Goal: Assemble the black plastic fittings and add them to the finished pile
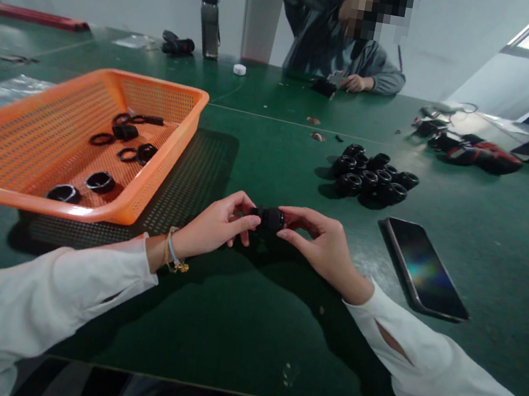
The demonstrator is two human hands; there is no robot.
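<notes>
Between my two hands, just above the green table (pixel 199 343), is a small black cylindrical part (pixel 272 219) with a ridged look. My left hand (pixel 225 220) pinches its left end between thumb and fingers. On the other side, my right hand (pixel 316 237) grips the right end with thumb and forefinger. Fingertips hide both ends, so their shape is unclear. A cluster of several similar black round parts (pixel 372 175) lies beyond my right hand. To the left, an orange basket (pixel 140 197) holds several black rings (pixel 102 139) and short black cylinders (pixel 101 182).
A smartphone (pixel 422 268) lies right of my right hand. Farther back stand a bottle (pixel 210 23) and a small white round item (pixel 239 69). A red-and-black item (pixel 487 156) lies at the right. Across the table, a person in grey (pixel 318 24) sits with one hand on a dark object.
</notes>
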